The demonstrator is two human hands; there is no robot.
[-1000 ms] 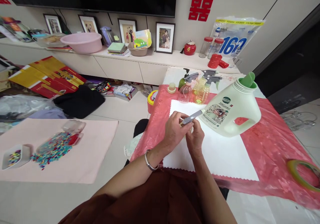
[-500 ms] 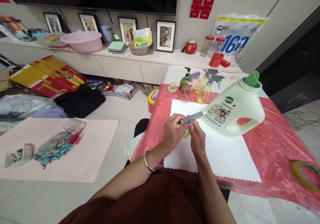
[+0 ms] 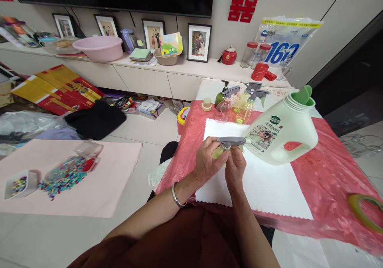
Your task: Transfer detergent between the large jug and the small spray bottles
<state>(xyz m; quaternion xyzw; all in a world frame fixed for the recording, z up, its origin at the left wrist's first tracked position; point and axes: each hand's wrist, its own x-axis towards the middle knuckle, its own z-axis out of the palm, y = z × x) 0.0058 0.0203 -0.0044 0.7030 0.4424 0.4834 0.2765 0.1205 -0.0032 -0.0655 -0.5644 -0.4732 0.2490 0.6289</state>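
My left hand (image 3: pixel 207 161) wraps a small clear spray bottle of yellowish liquid (image 3: pixel 217 152) over the white cloth (image 3: pixel 269 184). Its grey trigger head (image 3: pixel 231 141) lies level, nozzle pointing right. My right hand (image 3: pixel 235 167) pinches the collar just under that head. A large pale-green detergent jug (image 3: pixel 284 130) with an open green spout leans on the cloth, right beside the nozzle.
Three more spray bottles (image 3: pixel 239 104) and a small cap (image 3: pixel 206 104) stand at the far edge of the red plastic table cover (image 3: pixel 329 168). A tape roll (image 3: pixel 365 212) lies at right. Beads (image 3: pixel 64 172) lie spilled on a pink mat at left.
The grey trigger head has turned from tilted up-right to level. Both hands stayed on the bottle and rose slightly.
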